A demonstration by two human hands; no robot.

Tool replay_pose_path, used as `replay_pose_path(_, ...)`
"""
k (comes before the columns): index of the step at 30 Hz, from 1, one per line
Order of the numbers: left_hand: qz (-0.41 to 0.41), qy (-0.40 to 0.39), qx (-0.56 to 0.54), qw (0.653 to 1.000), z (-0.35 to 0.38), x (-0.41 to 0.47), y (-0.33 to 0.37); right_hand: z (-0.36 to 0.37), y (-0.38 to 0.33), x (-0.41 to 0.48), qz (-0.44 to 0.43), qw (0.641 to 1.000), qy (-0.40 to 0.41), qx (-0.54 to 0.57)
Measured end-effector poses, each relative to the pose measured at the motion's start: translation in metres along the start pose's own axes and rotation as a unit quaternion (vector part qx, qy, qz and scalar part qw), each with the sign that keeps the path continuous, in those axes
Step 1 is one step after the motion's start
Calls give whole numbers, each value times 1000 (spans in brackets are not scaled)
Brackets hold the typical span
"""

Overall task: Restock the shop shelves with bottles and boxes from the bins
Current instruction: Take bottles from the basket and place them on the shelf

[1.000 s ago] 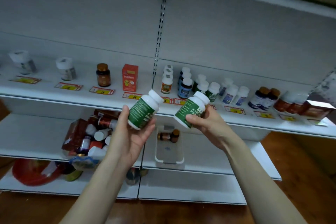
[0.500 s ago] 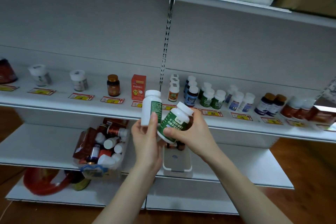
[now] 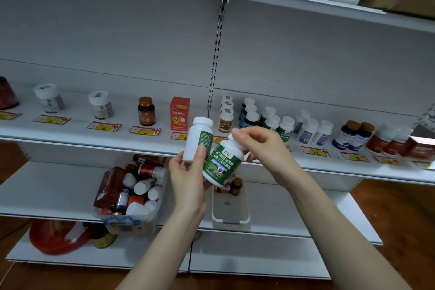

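1. Centrally, the left hand (image 3: 187, 179) curls its fingers round the upright bottle (image 3: 197, 136), white with a green label, with the thumb across its front.
2. At 3 o'clock of it, the right hand (image 3: 268, 150) pinches the tilted bottle (image 3: 222, 163), of the same kind, by its cap. Its base leans towards the left palm, but contact there cannot be told.
3. Both bottles are in the air before the edge of the middle shelf (image 3: 94, 141), not yet shelved.
4. Matching stock, the green-labelled row (image 3: 273, 122), stands on that shelf at 2 o'clock of the hands and is the probable destination.
5. Done so far: the shelf's right half carries several short rows. Its left half, at 9 to 10 o'clock, holds single items well apart, among them an orange box (image 3: 180, 113).
6. Remaining: the clear bin (image 3: 141, 226) at 7 o'clock holds many bottles and boxes, and the white bin (image 3: 230, 221) at 6 o'clock holds a few amber bottles (image 3: 233, 186). Much restocking appears to be left.
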State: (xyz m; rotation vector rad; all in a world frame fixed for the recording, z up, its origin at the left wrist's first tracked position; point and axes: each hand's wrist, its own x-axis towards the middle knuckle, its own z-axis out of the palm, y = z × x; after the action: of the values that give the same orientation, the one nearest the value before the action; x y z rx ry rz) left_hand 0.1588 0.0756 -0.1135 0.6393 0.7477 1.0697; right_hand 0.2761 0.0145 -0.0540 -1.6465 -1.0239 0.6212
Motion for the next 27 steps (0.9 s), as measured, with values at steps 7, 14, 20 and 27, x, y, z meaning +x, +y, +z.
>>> replay_pose_path(7,-87,-68,0,994,21,31,-10,-47,10,21,10,999,44,17)
replay_pose_path(14,-161,-147,-70,973,74,59,-37,-134,41,73,-20,982,174,-74)
replay_pose_path(20,-175,-157,-103,967,132,73,-64,-193,63,140,-73,955,223,-179)
replay_pose_path(27,-139,-127,-160,969,171,88,-86,-225,86,221,-110,940,153,-284)
